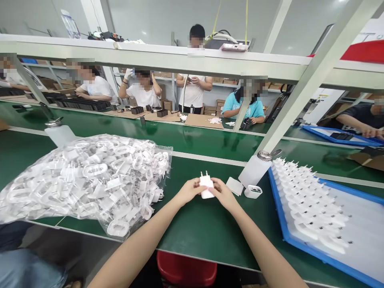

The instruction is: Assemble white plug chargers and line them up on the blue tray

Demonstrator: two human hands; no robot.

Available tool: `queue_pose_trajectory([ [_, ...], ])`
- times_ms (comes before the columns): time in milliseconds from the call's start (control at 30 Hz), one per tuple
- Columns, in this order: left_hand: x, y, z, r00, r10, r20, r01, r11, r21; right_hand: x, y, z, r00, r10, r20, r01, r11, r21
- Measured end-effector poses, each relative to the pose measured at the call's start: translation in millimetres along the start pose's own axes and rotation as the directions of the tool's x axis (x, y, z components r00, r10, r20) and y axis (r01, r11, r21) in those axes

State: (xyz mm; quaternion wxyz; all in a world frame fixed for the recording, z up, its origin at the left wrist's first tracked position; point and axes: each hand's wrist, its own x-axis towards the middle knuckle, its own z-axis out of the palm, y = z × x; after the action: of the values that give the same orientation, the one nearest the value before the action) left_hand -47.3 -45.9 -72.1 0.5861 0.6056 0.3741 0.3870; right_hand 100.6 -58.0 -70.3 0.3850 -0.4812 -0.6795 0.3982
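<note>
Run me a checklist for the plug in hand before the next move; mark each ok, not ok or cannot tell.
1. White two-pin plastic plug held by left hand and right hand: ok.
2. Both metal pins free of fingers: ok.
3. Plug's seams closed: cannot tell, too small.
4. Clear plastic bag of white parts kept back from the green table's front edge: not ok, it reaches the edge.
5. Blue-rimmed tray on the right arm's side: ok.

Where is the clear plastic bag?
In the head view, the clear plastic bag lies on the green table, left of the left hand, with a dispenser bottle behind it.
</note>
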Motion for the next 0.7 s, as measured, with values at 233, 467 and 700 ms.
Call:
queue_pose_trajectory([
  [233, -10.7, 17.6, -0.7, 0.995, -0.039, -0.087, -0.003, 0.899, -0.438, 7.0, -34.5, 13.8, 0.893, -0.351, -0.281, 0.374, 0.927, 0.032],
  [467, -17.0, 12.4, 11.0, 0.944, 0.035, -0.328, -0.123, 0.961, -0.249, 17.2, -29.0, 34.4, 0.874, -0.243, -0.421, 0.349, 0.917, 0.195],
  [700, -34.1, 33.8, 27.6, 0.625, 0.697, -0.352, -0.513, 0.707, 0.488, 19.5, -78.1, 33.1, 0.884, -0.052, -0.465, 0.343, 0.747, 0.569],
])
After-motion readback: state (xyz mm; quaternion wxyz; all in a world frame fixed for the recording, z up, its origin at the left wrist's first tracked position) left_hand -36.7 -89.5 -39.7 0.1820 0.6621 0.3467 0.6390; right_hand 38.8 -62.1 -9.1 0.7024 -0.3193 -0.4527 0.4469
